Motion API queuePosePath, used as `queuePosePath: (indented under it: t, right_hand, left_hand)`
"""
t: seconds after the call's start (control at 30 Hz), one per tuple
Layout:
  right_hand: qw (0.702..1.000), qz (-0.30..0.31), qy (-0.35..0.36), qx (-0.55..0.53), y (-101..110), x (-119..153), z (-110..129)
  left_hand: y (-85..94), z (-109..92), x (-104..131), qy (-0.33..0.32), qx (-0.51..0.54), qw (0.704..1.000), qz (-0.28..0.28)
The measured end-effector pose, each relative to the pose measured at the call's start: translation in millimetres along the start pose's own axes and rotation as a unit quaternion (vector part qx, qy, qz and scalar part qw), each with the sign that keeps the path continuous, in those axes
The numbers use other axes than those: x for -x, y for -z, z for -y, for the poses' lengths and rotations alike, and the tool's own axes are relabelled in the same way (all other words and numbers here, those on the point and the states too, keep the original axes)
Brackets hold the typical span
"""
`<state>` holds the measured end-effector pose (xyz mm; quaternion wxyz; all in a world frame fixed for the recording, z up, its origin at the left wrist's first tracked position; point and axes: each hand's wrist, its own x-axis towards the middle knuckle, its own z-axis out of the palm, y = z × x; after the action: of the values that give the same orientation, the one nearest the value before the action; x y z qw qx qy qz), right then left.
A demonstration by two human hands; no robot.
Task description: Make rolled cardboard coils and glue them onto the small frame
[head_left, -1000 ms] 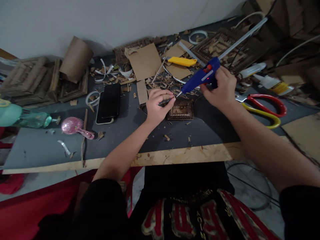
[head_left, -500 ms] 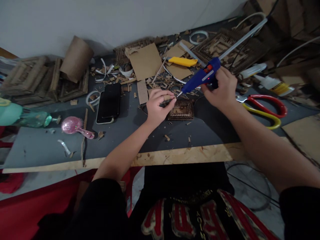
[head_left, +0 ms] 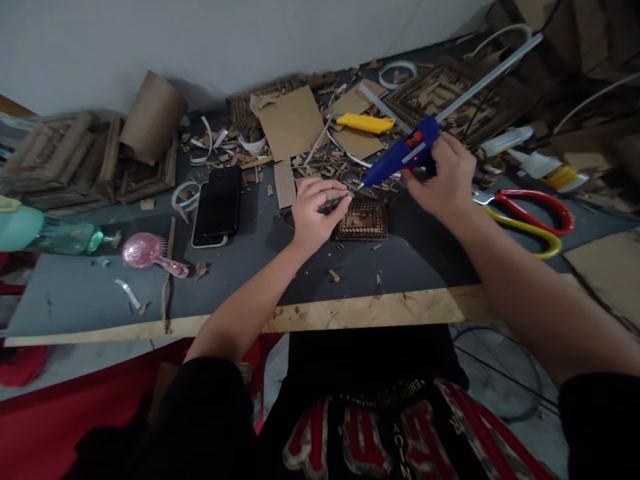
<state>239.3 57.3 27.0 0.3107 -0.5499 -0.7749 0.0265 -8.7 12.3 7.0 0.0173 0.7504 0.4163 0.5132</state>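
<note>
My left hand (head_left: 319,210) pinches a small piece of cardboard (head_left: 336,195) between thumb and fingers. In my right hand (head_left: 445,175) is a blue hot glue gun (head_left: 400,157), with a long pale glue stick (head_left: 490,77) poking out of its back end. The gun's nozzle points down and left, a short gap away from the cardboard piece. Below and between my hands, a small rectangular box of woven-looking cardboard strips (head_left: 362,222) rests on the dark table.
Scissors with red and yellow handles (head_left: 535,220) lie right of my right hand, near glue bottles (head_left: 547,170). A yellow utility knife (head_left: 365,123) and cardboard scraps (head_left: 293,123) spread behind. Phones (head_left: 217,203) and a pink hairbrush (head_left: 150,253) sit at left.
The glue gun has drawn slightly up and right, so its nozzle has come away from the cardboard piece. My left hand has barely moved.
</note>
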Motion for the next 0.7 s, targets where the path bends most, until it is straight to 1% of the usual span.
queuePosePath:
  t: [0.1,0.17,0.3,0.43,0.5,0.6,0.7]
  right_hand:
    - [1.000,-0.008,0.009,0.007,-3.2,-1.0,-2.9]
    - [1.000,-0.018,-0.004,0.024,-5.6,-2.8,-5.5]
    - [0.996,-0.045,-0.067,0.043,-6.3,-6.0,-9.8]
    - [0.990,-0.070,-0.119,0.002,-2.3,-5.5,-11.2]
    - [0.989,-0.072,-0.124,-0.035,-3.0,-5.1,-13.9]
    - [0.988,-0.081,-0.112,-0.073,-10.4,-6.2,-24.0]
    - [0.989,-0.079,-0.103,-0.065,-18.6,-9.1,-35.9]
  left_hand:
    - [0.2,-0.3,0.2,-0.003,-0.014,1.000,0.000]
    - [0.3,-1.2,0.5,-0.003,-0.013,1.000,0.002]
    - [0.0,-2.6,0.6,-0.011,0.009,1.000,-0.007]
    - [-1.1,-3.1,0.2,-0.032,0.019,0.999,-0.028]
    - [-1.3,-3.6,0.3,-0.035,0.015,0.999,-0.028]
    - [-1.1,-4.7,0.6,-0.031,0.006,0.999,-0.019]
    - [-0.6,-5.5,0.5,-0.027,0.001,1.000,-0.007]
